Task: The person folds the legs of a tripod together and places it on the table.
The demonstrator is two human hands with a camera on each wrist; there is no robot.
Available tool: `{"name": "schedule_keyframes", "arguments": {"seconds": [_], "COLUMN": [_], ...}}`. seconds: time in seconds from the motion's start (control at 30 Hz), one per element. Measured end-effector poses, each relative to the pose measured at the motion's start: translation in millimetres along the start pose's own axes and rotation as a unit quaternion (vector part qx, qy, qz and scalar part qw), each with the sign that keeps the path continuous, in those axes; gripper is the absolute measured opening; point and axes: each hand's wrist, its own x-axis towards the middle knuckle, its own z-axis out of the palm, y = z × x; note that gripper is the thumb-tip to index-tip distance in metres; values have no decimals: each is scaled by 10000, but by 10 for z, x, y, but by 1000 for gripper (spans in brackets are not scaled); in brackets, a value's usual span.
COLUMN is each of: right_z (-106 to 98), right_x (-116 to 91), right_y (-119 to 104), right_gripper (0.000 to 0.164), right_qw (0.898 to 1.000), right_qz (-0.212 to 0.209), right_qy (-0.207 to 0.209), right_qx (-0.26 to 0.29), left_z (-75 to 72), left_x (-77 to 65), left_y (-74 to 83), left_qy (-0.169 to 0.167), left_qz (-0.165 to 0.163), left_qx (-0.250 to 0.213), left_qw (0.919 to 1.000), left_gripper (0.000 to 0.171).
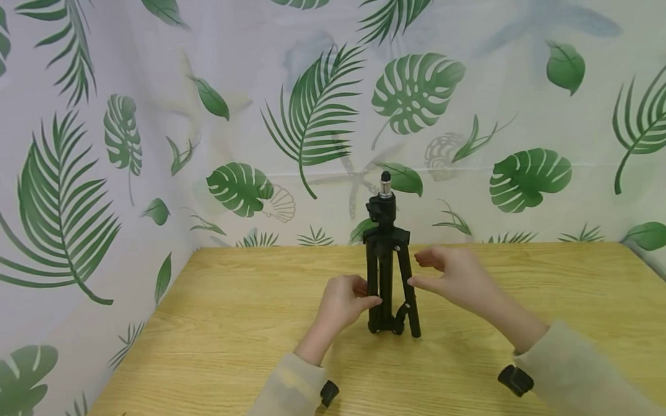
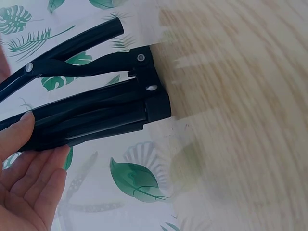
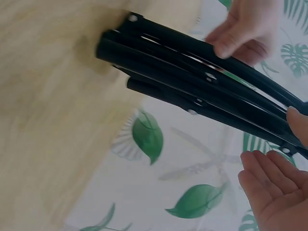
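Observation:
A black tripod [image 1: 385, 268], topped by a silver stud with a dark cap, stands upright on the wooden table. Its right leg angles out from the others, joined low down by a short brace. The left hand [image 1: 344, 302] pinches the legs on the left side, thumb in front and fingers partly hidden behind. On the other side, the right hand [image 1: 453, 276] is beside the splayed leg, its thumb tip right at it. In the right wrist view, the fingers of the right hand [image 3: 276, 190] are extended below the legs.
The wooden table [image 1: 221, 337] meets a curtain [image 1: 329, 121] printed with green leaves at its back and left. A black wrist device [image 1: 329, 393] sits at the left cuff, and another [image 1: 516, 380] at the right cuff.

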Motion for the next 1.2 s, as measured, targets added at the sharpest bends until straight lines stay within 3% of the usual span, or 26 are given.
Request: {"name": "schedule_keyframes", "arguments": {"seconds": [0.27, 0.73, 1.2], "right_z": [243, 427, 477], "right_x": [-73, -130, -112], "right_y": [166, 245, 163], "right_gripper": [35, 16, 14], "right_qw": [9987, 9994, 9994], "right_qz": [135, 187, 309], "right_qy": [-473, -269, -122], "right_qx": [-101, 59, 126], "left_z": [-3, 31, 21], "left_x": [-5, -16, -24], "left_y": [8, -14, -26], "left_qy": [11, 148, 177], "left_qz": [25, 23, -12], "left_qx": [42, 150, -8], "left_qw": [10000, 9998, 9998], "left_gripper": [22, 22, 22]}}
